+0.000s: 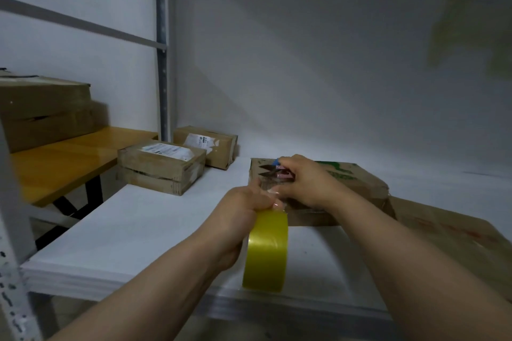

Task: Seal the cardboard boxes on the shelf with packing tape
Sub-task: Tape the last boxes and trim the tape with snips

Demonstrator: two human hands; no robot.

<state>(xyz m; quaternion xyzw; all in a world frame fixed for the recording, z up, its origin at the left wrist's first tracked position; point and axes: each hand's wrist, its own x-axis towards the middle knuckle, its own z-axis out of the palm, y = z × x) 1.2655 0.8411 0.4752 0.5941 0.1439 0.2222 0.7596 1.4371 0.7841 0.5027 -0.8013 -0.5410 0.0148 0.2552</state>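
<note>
- While the left hand (241,209) grips the yellow tape roll (266,249), fingers curled over its top edge, the roll hangs edge-on just in front of the near left corner of the green-printed box (354,178).
- From the roll, a clear strip of tape (270,192) runs up and away to that same corner of the box. The coming cut turns on this short span, whose long axis lies front to back, from roll to box.
- Resting on the box's left end, the right hand (302,181) has its fingers closed round a small pair of snips (273,171) with a pink handle.
- The dark blades point left past the box's left edge, so they lie crosswise to the strip and just above it.
- They look parted, though blur makes that uncertain.
- Of the 2 hands, the right is the nearer to the box and the left the nearer to the roll. The strip lies just below the blades, on the person's side of them.
- Next, I judge, comes a short drop of the blades onto the strip, with the left hand pulling the roll away from the box to hold the span tight.
- The box lies flat on the white shelf (138,230).
- Well to the left of it and farther back sit the nearer labelled box (162,166) and the farther labelled box (206,147).
- A flat cardboard sheet (457,238) lies just to the right of it.
</note>
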